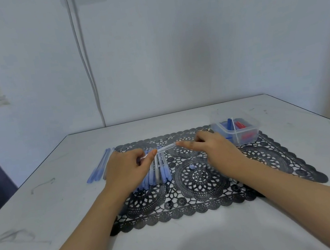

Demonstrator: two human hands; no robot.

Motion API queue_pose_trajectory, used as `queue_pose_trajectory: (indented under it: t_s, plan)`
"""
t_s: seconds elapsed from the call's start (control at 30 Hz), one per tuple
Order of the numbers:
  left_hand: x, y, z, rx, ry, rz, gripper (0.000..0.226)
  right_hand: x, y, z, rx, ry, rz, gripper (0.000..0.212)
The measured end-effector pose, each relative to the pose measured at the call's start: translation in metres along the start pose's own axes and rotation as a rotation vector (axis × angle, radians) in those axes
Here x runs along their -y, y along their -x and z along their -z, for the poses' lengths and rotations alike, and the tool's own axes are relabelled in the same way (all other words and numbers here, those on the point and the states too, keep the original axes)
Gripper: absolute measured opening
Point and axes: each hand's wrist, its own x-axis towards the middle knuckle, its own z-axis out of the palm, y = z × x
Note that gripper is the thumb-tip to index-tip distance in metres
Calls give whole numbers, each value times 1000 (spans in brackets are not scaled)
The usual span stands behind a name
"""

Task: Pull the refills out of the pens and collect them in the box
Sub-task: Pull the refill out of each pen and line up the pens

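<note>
Pen pinched between left hand, right hand fingertips

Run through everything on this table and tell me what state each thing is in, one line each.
Pen: held above the mat, gripped at both ends.
Left hand: grips the pen's left end.
Right hand: pinches the pen's right end.
Row of pens: lying side by side on the mat.
Side pens: lying together on the table, left of the mat.
Box: open, blue and red pieces inside.
Blue bit: loose on the mat.
</note>
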Motion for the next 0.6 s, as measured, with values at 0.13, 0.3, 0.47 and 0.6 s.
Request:
queue_pose_trajectory:
  t_s: [0.13,0.3,0.47,0.6]
  plan:
    - [-1,0,0,-16,-7,-24,57,0,-2,2,-36,9,-5,81]
    - [-1,1,-1,-28,6,-24,57,1,0,2,-44,11,-1,81]
    - [-2,1,0,-22,1,-33,58,1,-2,2,-32,-5,-5,82]
    - [-3,1,1,-23,9,-22,58,0,-1,1,-21,-27,0,81]
